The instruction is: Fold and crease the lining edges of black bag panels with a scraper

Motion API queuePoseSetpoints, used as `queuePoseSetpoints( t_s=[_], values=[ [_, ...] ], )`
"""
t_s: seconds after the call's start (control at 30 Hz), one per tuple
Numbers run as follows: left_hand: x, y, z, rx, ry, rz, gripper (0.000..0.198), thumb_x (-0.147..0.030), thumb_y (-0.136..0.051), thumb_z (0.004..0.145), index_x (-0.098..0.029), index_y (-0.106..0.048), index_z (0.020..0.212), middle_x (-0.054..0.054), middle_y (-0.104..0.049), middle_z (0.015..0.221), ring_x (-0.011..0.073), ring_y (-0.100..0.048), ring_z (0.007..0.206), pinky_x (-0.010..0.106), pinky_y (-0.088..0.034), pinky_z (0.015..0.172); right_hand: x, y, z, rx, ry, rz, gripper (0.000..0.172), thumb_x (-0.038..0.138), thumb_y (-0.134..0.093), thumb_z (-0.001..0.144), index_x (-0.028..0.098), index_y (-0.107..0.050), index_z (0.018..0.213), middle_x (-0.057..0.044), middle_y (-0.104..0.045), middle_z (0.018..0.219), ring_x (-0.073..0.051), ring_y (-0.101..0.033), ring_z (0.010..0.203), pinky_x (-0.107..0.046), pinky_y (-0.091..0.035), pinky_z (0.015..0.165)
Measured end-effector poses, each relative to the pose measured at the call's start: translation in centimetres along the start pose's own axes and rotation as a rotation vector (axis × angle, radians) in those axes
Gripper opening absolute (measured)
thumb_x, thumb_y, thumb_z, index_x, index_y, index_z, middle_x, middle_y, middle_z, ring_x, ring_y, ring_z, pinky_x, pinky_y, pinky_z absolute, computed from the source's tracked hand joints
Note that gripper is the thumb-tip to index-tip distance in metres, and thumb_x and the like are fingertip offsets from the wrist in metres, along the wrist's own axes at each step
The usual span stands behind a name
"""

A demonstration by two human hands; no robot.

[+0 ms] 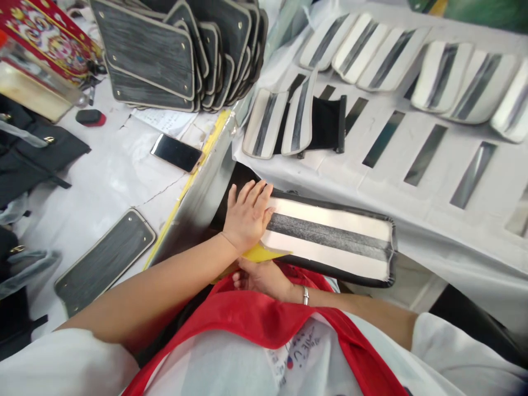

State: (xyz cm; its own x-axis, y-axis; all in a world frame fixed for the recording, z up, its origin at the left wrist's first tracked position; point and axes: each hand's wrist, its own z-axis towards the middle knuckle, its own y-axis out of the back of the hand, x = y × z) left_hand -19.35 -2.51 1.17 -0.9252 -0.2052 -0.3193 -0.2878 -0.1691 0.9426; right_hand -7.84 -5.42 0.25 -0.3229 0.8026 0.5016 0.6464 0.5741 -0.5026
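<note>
A long black panel (393, 242) lies across my lap, faced with white lining (330, 212) and a dark grey lengthwise strip (325, 236). My left hand (247, 214) presses palm down on its left end, fingers stretched and slightly apart, holding nothing. Just below, my right hand (264, 278) is turned partly upward at the panel's near edge. Its fingers curl, and a thin yellow pointed piece (264, 253) sits between thumb and fingers. Part of that piece is hidden by both hands, and its kind is unclear.
On the left table are a tall stack of dark grey panels (148, 49), a phone (177, 153), a single grey panel (107, 258) and black bags (37, 159). The right table holds several white striped panels (391, 58) and loose dark strips (424, 154). A yellow-taped edge (181, 192) borders the left table.
</note>
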Motion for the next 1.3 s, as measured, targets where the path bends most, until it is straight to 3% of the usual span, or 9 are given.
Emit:
queuePoseSetpoints(
  t_s=[0.2,0.27,0.37,0.5,0.63,0.73,0.9,1.17,1.3],
  values=[
    [-1.7,-0.3,-0.2,-0.039,-0.113,-0.057,0.052,-0.041,-0.043,0.090,-0.015,-0.044,0.135,0.015,-0.049,0.136,0.0308,-0.036,0.130,0.056,-0.001,0.112,-0.1,-1.5,-1.8,-0.111,-0.004,0.386,0.011,0.023,-0.063,0.079,0.018,-0.054,0.077,0.003,-0.057,0.061,-0.008,-0.054,0.050,-0.019,-0.047,0.050],
    [-1.2,0.2,-0.6,-0.021,-0.041,-0.241,0.054,-0.044,-0.050,0.086,-0.017,-0.046,0.133,0.014,-0.051,0.134,0.0298,-0.037,0.130,0.054,-0.002,0.113,-0.8,-2.1,-2.6,-0.136,0.003,0.359,0.014,0.024,-0.064,0.078,0.016,-0.053,0.078,0.002,-0.056,0.058,-0.009,-0.054,0.049,-0.020,-0.047,0.049],
    [1.9,1.7,-1.4,-0.055,0.197,-0.622,0.054,-0.047,-0.045,0.088,-0.018,-0.045,0.133,0.012,-0.050,0.136,0.0253,-0.039,0.130,0.045,-0.016,0.113,-1.8,-2.1,-4.3,-0.178,0.061,0.262,0.016,0.028,-0.064,0.076,0.016,-0.055,0.081,0.001,-0.055,0.054,-0.011,-0.052,0.045,-0.022,-0.044,0.044],
    [7.3,2.9,-3.9,-0.089,0.463,-0.958,0.057,-0.048,-0.022,0.093,-0.015,-0.043,0.134,0.016,-0.046,0.138,0.0243,-0.048,0.122,0.040,-0.042,0.096,-1.7,-0.6,-6.7,-0.271,0.338,0.168,0.028,0.028,-0.061,0.069,0.013,-0.061,0.092,0.000,-0.059,0.060,-0.009,-0.046,0.042,-0.020,-0.037,0.038],
    [8.4,1.0,-7.6,0.043,0.501,-1.226,0.050,-0.050,-0.043,0.086,-0.017,-0.058,0.120,0.013,-0.058,0.128,0.0258,-0.057,0.112,0.036,-0.051,0.081,0.6,0.8,-7.2,-0.369,0.652,0.154,0.022,0.025,-0.060,0.063,0.013,-0.062,0.081,-0.002,-0.061,0.069,-0.014,-0.057,0.061,-0.024,-0.047,0.052],
    [7.0,-0.6,-9.1,0.088,0.472,-1.352,0.056,-0.048,-0.058,0.079,-0.019,-0.055,0.126,0.010,-0.060,0.126,0.0252,-0.056,0.113,0.035,-0.050,0.085,2.7,0.5,-5.7,-0.357,0.755,0.116,0.017,0.024,-0.058,0.062,0.014,-0.058,0.076,-0.003,-0.063,0.077,-0.017,-0.061,0.069,-0.029,-0.050,0.059],
    [5.8,-0.8,-8.9,0.058,0.498,-1.513,0.067,-0.042,-0.068,0.071,-0.015,-0.051,0.130,0.010,-0.062,0.123,0.0257,-0.058,0.109,0.037,-0.046,0.092,5.2,-1.6,-1.1,-0.362,0.858,0.027,0.016,0.025,-0.053,0.064,0.018,-0.051,0.078,0.004,-0.056,0.061,-0.012,-0.053,0.048,-0.027,-0.046,0.050],
    [5.3,-1.3,-8.8,-0.073,0.389,-1.185,0.062,-0.035,-0.060,0.077,-0.013,-0.048,0.133,0.011,-0.057,0.129,0.0261,-0.054,0.116,0.040,-0.037,0.103,8.1,-4.6,5.1,-0.402,0.964,-0.050,0.023,0.020,-0.045,0.070,0.019,-0.048,0.093,0.010,-0.042,0.049,-0.007,-0.038,0.038,-0.020,-0.037,0.040],
    [4.8,-1.6,-9.0,-0.123,0.348,-1.130,0.056,-0.035,-0.052,0.083,-0.014,-0.047,0.134,0.011,-0.051,0.136,0.0251,-0.047,0.125,0.039,-0.032,0.108,8.5,-4.8,7.0,-0.403,0.882,-0.087,0.017,0.024,-0.047,0.077,0.019,-0.048,0.093,0.011,-0.035,0.050,-0.006,-0.031,0.036,-0.019,-0.032,0.036]
  ],
)
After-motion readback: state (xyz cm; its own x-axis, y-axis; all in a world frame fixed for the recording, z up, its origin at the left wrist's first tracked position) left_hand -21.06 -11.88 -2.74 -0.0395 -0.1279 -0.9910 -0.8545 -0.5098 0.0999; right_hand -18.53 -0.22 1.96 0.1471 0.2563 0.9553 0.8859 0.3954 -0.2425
